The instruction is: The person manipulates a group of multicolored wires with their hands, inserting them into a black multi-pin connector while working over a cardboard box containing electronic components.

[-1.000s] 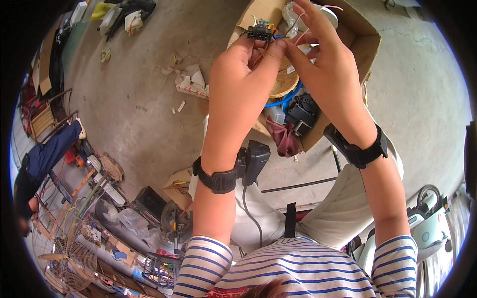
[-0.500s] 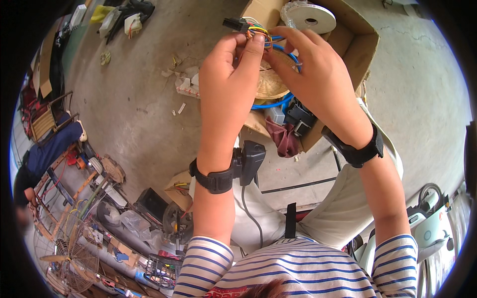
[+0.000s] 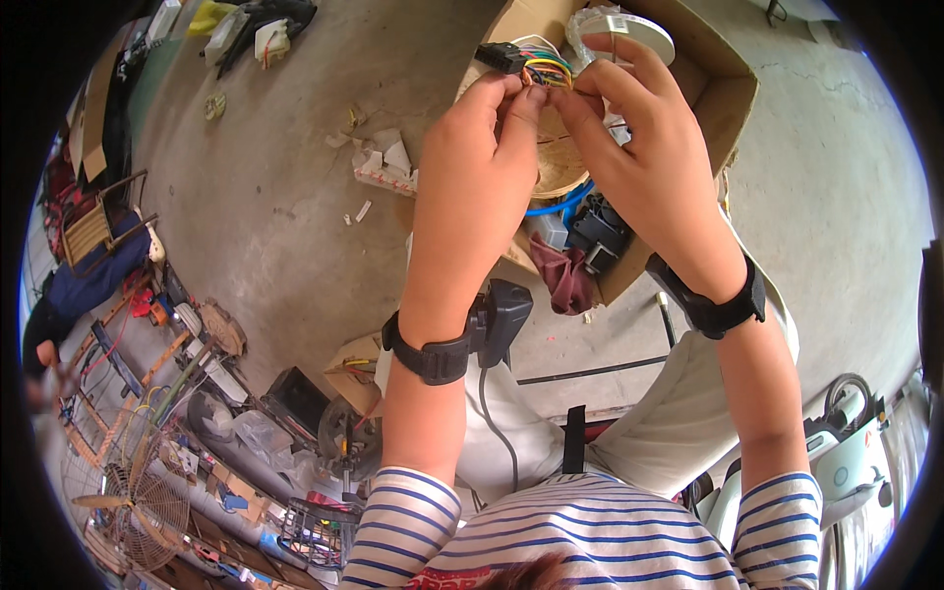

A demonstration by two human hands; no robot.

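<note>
A wiring harness with thin wires of several colours (image 3: 551, 69) is held up between my hands, above an open cardboard box. Its black plug connector (image 3: 500, 57) sticks out to the left, beyond my left fingers. My left hand (image 3: 482, 157) pinches the bundle between thumb and fingers just below the connector. Against it, my right hand (image 3: 634, 128) has its thumb and index finger closed on the wires at the bundle's right side. My fingers hide part of the wires. Beneath the hands lie a round woven basket (image 3: 559, 169) and a blue cable (image 3: 562, 205).
Inside the cardboard box (image 3: 723, 93) are a white reel (image 3: 644, 41), a maroon cloth (image 3: 562, 275) and black parts (image 3: 598, 228). Torn packaging (image 3: 383, 162) lies on the floor to the left. A wire-cage fan (image 3: 133, 503) stands lower left; another person (image 3: 84, 290) sits at the far left.
Both hands and the harness have shifted slightly right and down. My right fingers have moved in against the left ones at the wires, and the blue cable shows less.
</note>
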